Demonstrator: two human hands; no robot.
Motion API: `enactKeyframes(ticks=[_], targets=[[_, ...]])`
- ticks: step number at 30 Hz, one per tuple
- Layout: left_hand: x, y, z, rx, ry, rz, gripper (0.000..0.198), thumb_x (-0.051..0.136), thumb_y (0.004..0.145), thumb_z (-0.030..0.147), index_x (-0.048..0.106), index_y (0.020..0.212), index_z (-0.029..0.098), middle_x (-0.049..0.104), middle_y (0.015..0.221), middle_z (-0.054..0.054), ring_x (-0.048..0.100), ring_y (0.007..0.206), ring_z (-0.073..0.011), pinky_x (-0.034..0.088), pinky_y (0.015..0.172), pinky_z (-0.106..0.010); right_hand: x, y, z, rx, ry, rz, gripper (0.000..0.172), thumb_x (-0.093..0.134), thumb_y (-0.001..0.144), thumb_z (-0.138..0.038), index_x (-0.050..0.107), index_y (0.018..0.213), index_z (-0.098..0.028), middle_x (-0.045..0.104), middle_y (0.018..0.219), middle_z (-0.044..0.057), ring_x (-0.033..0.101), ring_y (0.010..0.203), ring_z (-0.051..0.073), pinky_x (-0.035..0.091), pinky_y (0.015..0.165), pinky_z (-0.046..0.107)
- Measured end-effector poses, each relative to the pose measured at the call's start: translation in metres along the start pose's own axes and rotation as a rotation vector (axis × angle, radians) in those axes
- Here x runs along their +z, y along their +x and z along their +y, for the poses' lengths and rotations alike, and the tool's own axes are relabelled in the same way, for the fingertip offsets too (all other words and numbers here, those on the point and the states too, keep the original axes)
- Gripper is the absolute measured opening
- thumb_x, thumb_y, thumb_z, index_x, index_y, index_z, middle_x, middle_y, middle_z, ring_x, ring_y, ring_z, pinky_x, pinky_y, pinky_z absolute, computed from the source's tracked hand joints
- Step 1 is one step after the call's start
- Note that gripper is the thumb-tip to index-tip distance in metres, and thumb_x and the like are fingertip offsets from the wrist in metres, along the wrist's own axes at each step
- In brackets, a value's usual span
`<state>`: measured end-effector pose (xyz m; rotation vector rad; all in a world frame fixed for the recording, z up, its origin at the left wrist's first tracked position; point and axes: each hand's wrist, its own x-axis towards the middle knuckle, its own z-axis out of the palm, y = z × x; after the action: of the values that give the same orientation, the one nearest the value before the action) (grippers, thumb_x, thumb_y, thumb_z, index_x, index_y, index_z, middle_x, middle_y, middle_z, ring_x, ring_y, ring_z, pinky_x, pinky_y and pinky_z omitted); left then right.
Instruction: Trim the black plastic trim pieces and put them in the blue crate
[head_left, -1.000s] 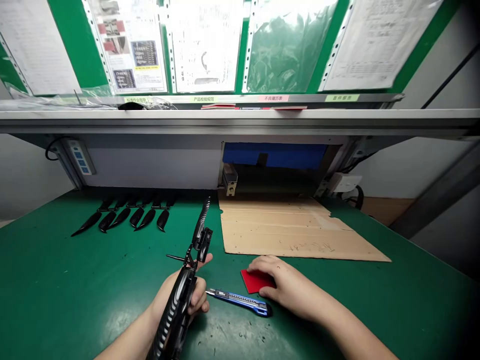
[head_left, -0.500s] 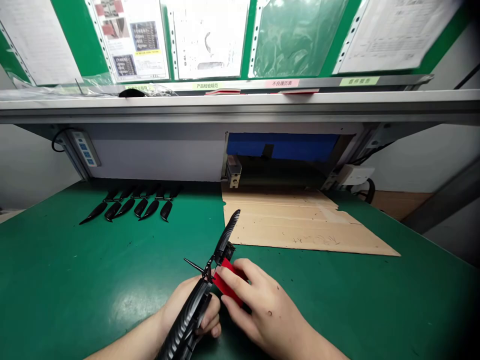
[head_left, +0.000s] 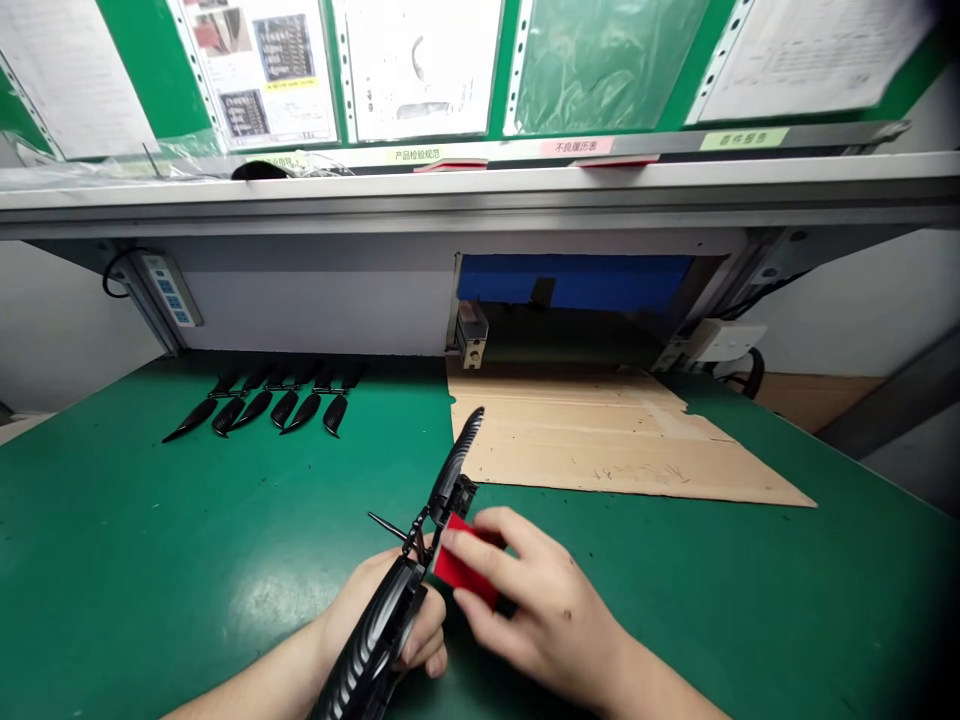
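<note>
My left hand is closed around a long, glossy black part with striped blades, which slants up from the bottom edge. A thin black rod juts from its middle to the left. In my right hand a small red flat-sided block is pinched between thumb and fingers. The block sits right beside the middle of the black part; whether they touch I cannot tell. Part of the block is hidden by my fingers.
Several similar black blade-shaped parts lie in a row at the back left of the green table. A cardboard sheet lies at the back right, before an opening with a metal bracket. A shelf spans above.
My right hand and the red block have moved slightly right, away from the black part, and the block is tilted a little differently. The left hand keeps its grip.
</note>
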<state>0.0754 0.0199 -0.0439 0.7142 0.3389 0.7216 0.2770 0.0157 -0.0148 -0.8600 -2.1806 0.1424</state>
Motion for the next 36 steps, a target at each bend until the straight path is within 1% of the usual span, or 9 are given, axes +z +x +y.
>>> enactKeyframes(ticks=[9, 13, 15, 17, 20, 23, 28, 31, 36], targets=[[0.004, 0.001, 0.003, -0.005, 0.056, 0.024, 0.034, 0.056, 0.088, 0.044, 0.063, 0.101, 0.013, 0.045, 0.04, 0.004, 0.032, 0.032, -0.0077, 0.041, 0.055, -0.029, -0.001, 0.0, -0.001, 0.053, -0.024, 0.022, 0.036, 0.053, 0.09, -0.021, 0.057, 0.125, -0.022, 0.054, 0.105, 0.01, 0.056, 0.088, 0.021, 0.052, 0.075, 0.033], [0.002, 0.001, 0.002, 0.0, 0.036, 0.001, 0.035, 0.054, 0.089, 0.047, 0.063, 0.096, 0.014, 0.047, 0.04, 0.003, 0.034, 0.032, -0.0088, 0.041, 0.054, -0.028, -0.001, 0.0, 0.005, -0.08, 0.034, -0.002, 0.038, 0.057, 0.088, -0.021, 0.057, 0.126, -0.024, 0.055, 0.106, 0.009, 0.056, 0.088, 0.021, 0.051, 0.074, 0.033], [0.0, 0.001, 0.003, -0.001, 0.048, -0.019, 0.035, 0.055, 0.089, 0.044, 0.062, 0.107, 0.015, 0.047, 0.041, 0.004, 0.033, 0.032, -0.0086, 0.041, 0.055, -0.028, -0.001, 0.001, 0.018, 0.036, 0.06, 0.037, 0.035, 0.057, 0.088, -0.022, 0.059, 0.122, -0.023, 0.056, 0.105, 0.008, 0.056, 0.09, 0.022, 0.05, 0.077, 0.035], [0.001, 0.0, 0.005, 0.009, 0.081, 0.024, 0.041, 0.055, 0.09, 0.04, 0.056, 0.123, 0.016, 0.046, 0.04, 0.005, 0.032, 0.033, -0.0086, 0.04, 0.056, -0.028, -0.001, 0.0, 0.032, 0.247, 0.149, 0.102, 0.03, 0.056, 0.089, -0.026, 0.06, 0.119, -0.023, 0.058, 0.105, 0.007, 0.057, 0.094, 0.023, 0.05, 0.082, 0.037], [0.007, 0.0, 0.009, -0.002, 0.099, 0.102, 0.048, 0.05, 0.092, 0.037, 0.048, 0.133, 0.014, 0.046, 0.042, 0.005, 0.034, 0.035, -0.0095, 0.041, 0.058, -0.029, 0.0, -0.003, 0.04, 0.417, 0.447, 0.211, 0.031, 0.045, 0.097, -0.033, 0.055, 0.124, -0.023, 0.057, 0.112, 0.008, 0.057, 0.098, 0.023, 0.051, 0.084, 0.038], [0.012, 0.0, 0.009, -0.037, 0.076, 0.155, 0.043, 0.047, 0.092, 0.038, 0.052, 0.129, 0.017, 0.05, 0.048, 0.003, 0.039, 0.039, -0.0098, 0.042, 0.062, -0.03, 0.003, -0.006, 0.027, 0.327, 0.582, 0.242, 0.038, 0.031, 0.101, -0.036, 0.049, 0.131, -0.022, 0.054, 0.115, 0.009, 0.056, 0.097, 0.023, 0.05, 0.085, 0.039], [0.01, 0.001, 0.004, -0.1, 0.097, 0.138, 0.035, 0.048, 0.091, 0.045, 0.064, 0.098, 0.015, 0.048, 0.045, 0.001, 0.047, 0.043, -0.0136, 0.038, 0.057, -0.028, 0.007, -0.009, 0.008, 0.102, 0.38, 0.138, 0.039, 0.031, 0.1, -0.033, 0.047, 0.132, -0.019, 0.047, 0.117, 0.012, 0.051, 0.104, 0.026, 0.047, 0.088, 0.04], [0.006, 0.002, 0.001, -0.104, 0.078, 0.096, 0.034, 0.048, 0.09, 0.045, 0.063, 0.085, 0.015, 0.048, 0.043, 0.0, 0.043, 0.039, -0.0124, 0.037, 0.054, -0.027, 0.012, -0.009, 0.008, 0.06, 0.304, 0.195, 0.036, 0.029, 0.1, -0.028, 0.049, 0.128, -0.018, 0.047, 0.115, 0.012, 0.052, 0.102, 0.024, 0.047, 0.086, 0.038], [0.002, 0.003, -0.002, -0.098, 0.005, 0.032, 0.026, 0.051, 0.089, 0.041, 0.061, 0.09, 0.017, 0.049, 0.041, 0.002, 0.038, 0.034, -0.0106, 0.035, 0.05, -0.026, 0.012, -0.008, 0.005, 0.127, 0.415, 0.226, 0.032, 0.033, 0.1, -0.03, 0.056, 0.119, -0.019, 0.052, 0.107, 0.01, 0.055, 0.097, 0.023, 0.049, 0.083, 0.036]])
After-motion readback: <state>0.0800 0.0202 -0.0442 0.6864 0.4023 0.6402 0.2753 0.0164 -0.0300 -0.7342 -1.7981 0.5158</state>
